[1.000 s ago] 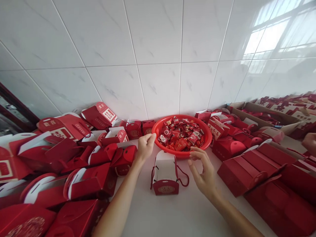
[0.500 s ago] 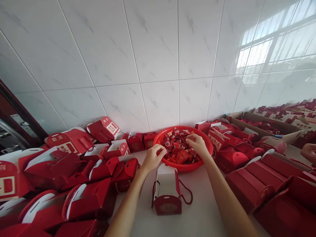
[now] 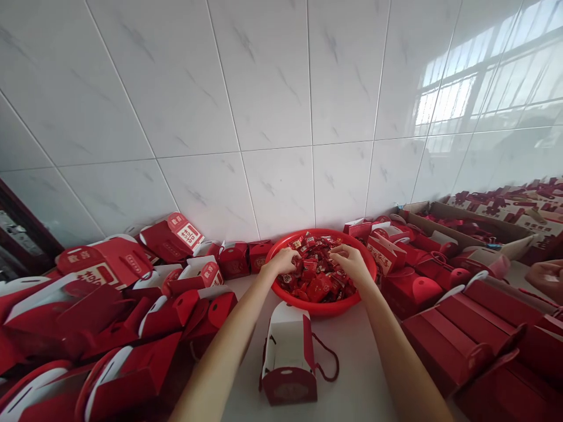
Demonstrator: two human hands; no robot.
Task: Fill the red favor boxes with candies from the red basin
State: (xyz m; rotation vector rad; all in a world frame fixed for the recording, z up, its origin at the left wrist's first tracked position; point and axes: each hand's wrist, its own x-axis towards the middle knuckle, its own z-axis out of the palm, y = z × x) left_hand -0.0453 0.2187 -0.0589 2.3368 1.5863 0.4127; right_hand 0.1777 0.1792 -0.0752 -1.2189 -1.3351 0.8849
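The packets (image 3: 319,272) are heaped inside the red basin (image 3: 325,309), which is set toward the far edge of the table (image 3: 352,346), near the tiled wall (image 3: 281,88). The basin's left rim is crossed by the left hand (image 3: 281,262), its fingers curled down at the left of the heap. The right rim is crossed by the right hand (image 3: 352,264), whose fingers are bent, with the tips lowered to the packets at the right of the heap. Whether a packet is gripped by either hand cannot be told, as the fingertips are partly hidden.

Just in front of the basin's near rim, between the two forearms, the box (image 3: 290,384) is stood upright on the table. Its top is opened and its white inside exposed; a cord (image 3: 333,357) is looped out from its right side.

The table's left side is crowded with red boxes (image 3: 149,363), and its right side is filled with larger cases (image 3: 444,351) and smaller ones behind. Beyond these, toward the far right corner, a carton (image 3: 516,247) is placed. At the right, another person's hand (image 3: 545,278) is partly seen. A window is reflected on the wall's upper right.
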